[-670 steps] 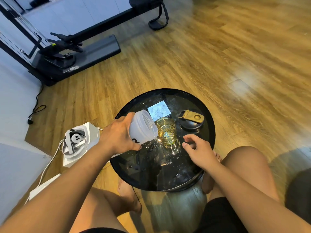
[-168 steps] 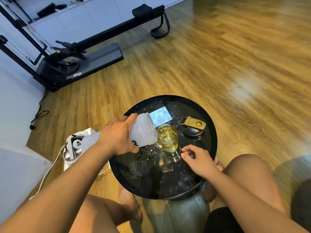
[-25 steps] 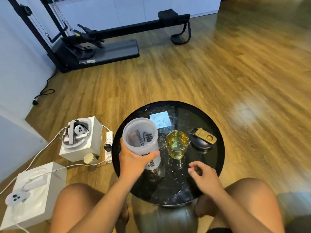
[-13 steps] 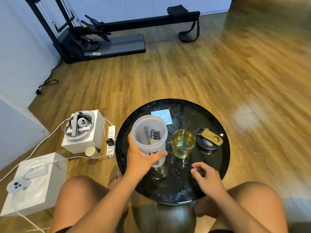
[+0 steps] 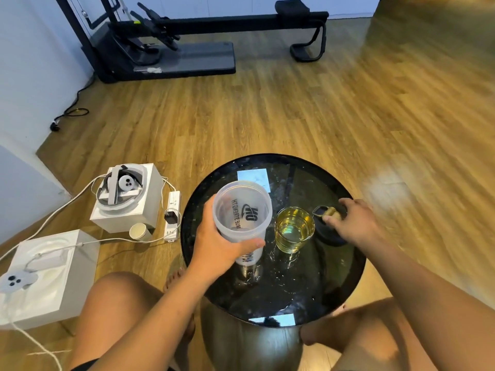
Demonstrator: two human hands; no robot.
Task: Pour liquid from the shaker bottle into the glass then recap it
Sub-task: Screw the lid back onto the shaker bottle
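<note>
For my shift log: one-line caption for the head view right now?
Left hand holds the upright, uncapped shaker bottle beside the filled glass; right hand touches the lid on the black table.

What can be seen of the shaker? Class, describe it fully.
The shaker is a cloudy, see-through plastic tumbler with dark lettering and a logo printed on its wall. Its wide mouth is open, with no cap on, and it looks empty. It is held about upright over the left side of the black table, just left of the glass. The left hand grips its middle.
</note>
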